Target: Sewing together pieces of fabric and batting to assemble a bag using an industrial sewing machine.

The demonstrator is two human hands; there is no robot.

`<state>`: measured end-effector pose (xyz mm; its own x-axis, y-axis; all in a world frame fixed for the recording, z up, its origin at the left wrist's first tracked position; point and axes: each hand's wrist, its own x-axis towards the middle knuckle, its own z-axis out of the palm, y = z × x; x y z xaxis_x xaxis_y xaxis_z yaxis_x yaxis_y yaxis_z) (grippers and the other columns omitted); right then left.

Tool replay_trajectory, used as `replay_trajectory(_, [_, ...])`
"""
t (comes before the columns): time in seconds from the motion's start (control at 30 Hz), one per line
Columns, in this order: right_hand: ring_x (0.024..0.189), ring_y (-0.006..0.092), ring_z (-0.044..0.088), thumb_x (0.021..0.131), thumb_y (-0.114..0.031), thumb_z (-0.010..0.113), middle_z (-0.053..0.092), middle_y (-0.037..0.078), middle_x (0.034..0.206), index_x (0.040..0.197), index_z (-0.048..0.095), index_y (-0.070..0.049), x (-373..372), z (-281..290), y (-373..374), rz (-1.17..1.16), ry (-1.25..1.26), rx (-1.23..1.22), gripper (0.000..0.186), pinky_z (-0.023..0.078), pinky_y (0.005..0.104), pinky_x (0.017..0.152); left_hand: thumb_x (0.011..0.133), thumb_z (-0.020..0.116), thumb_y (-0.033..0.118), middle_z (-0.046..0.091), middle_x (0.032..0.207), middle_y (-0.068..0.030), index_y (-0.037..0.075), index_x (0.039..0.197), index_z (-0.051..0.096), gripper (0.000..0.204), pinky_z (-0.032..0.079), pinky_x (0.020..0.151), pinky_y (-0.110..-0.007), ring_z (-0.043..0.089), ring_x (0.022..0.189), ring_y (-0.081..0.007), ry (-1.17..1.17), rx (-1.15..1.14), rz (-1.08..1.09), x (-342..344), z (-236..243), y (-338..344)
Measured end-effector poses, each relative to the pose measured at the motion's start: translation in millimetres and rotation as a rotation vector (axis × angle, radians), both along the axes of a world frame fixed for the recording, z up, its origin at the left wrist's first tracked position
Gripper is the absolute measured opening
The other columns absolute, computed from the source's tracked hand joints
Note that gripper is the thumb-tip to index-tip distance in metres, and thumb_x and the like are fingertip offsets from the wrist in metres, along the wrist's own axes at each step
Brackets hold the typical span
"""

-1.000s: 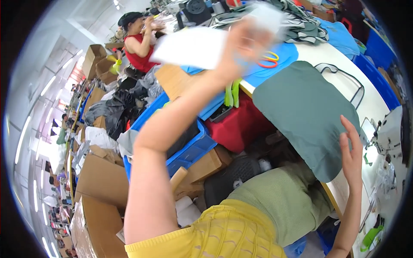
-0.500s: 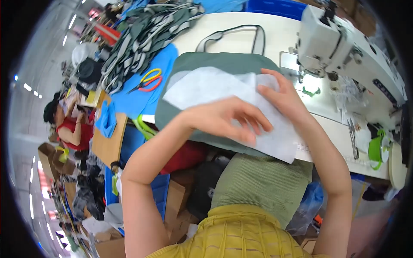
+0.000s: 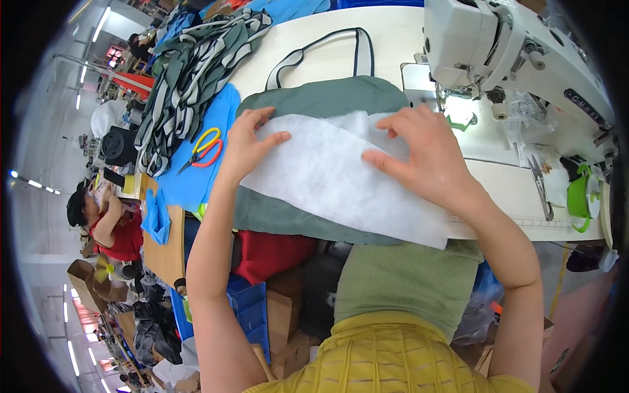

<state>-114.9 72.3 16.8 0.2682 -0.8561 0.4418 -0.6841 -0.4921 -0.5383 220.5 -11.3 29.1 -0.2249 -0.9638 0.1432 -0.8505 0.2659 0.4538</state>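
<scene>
A white fibrous sheet with overlapping layers (image 3: 334,177) lies slanted across a green fabric bag piece (image 3: 321,92), whose striped handle (image 3: 363,52) loops up onto the worktable (image 3: 301,26). My left hand (image 3: 259,144) rests on the sheet's left end, thumb and fingers apart. My right hand (image 3: 426,157) is on the sheet's right part, fingers apart and bent, thumb stretched over it. A white sewing machine (image 3: 511,56) stands right of the bag, with its needle area lit.
Left are piled striped straps (image 3: 183,78), scissors with yellow-red handles (image 3: 209,144) on blue fabric (image 3: 183,187), and a co-worker in red (image 3: 118,236). Right are metal scissors (image 3: 540,190) and a green round holder (image 3: 580,203). Below sit blue bins (image 3: 246,314) and red fabric (image 3: 275,255).
The view has turned rightward toward the machine. The white sheet has come down onto the green piece. My left hand has moved from the sheet's middle to its left end.
</scene>
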Motion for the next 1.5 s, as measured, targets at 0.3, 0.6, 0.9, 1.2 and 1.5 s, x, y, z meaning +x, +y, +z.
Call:
replay_trajectory(0.3, [0.096, 0.0287, 0.058, 0.083, -0.022, 0.08, 0.064, 0.006, 0.099, 0.094, 0.067, -0.008, 3, 1, 3, 0.151, 0.035, 0.033, 0.022, 0.044, 0.0413, 0.093, 0.088, 0.081, 0.009, 0.071, 0.124, -0.013, 0.0, 0.111, 0.075, 0.025, 0.051, 0.098, -0.032, 0.066, 0.112, -0.0221, 0.229, -0.214, -0.045, 10, -15, 10])
replay_trajectory(0.6, [0.087, 0.0249, 0.066, 0.078, -0.013, 0.079, 0.068, 0.005, 0.096, 0.093, 0.065, -0.009, 28, -2, 33, 0.568, -0.227, -0.445, 0.021, 0.051, 0.0356, 0.071, 0.1, 0.071, 0.008, 0.061, 0.145, -0.0147, 0.004, 0.107, 0.072, 0.008, 0.047, 0.107, -0.037, 0.063, 0.121, -0.0208, 0.764, -0.077, -0.109, 62, 23, 66])
replay_trajectory(0.9, [0.082, 0.0251, 0.056, 0.08, -0.019, 0.084, 0.057, 0.004, 0.08, 0.105, 0.067, -0.009, 13, 12, 56, 0.743, 0.201, -0.017, 0.032, 0.044, 0.0385, 0.09, 0.097, 0.071, 0.008, 0.07, 0.128, -0.0259, 0.007, 0.1, 0.064, 0.007, 0.047, 0.112, -0.052, 0.065, 0.126, -0.0395, 0.861, 0.197, -0.185, 116, 33, 128])
replay_trajectory(1.2, [0.084, 0.0147, 0.071, 0.094, -0.019, 0.078, 0.077, 0.005, 0.1, 0.113, 0.07, 0.002, -15, 85, 39, 0.556, -0.541, 0.937, 0.03, 0.057, 0.0315, 0.077, 0.107, 0.063, 0.017, 0.072, 0.102, -0.0007, 0.004, 0.123, 0.06, 0.021, 0.05, 0.081, -0.022, 0.066, 0.089, -0.0058, 0.745, 0.067, 0.156, 96, 84, 105])
replay_trajectory(1.5, [0.09, 0.0125, 0.071, 0.096, -0.021, 0.076, 0.076, 0.007, 0.101, 0.123, 0.066, 0.002, -14, 11, -23, -0.006, -0.785, 0.728, 0.037, 0.058, 0.0292, 0.081, 0.108, 0.065, 0.025, 0.069, 0.088, 0.0051, 0.007, 0.113, 0.064, 0.019, 0.044, 0.066, -0.019, 0.058, 0.074, -0.0005, 0.62, 0.127, 0.047, 87, 18, -14])
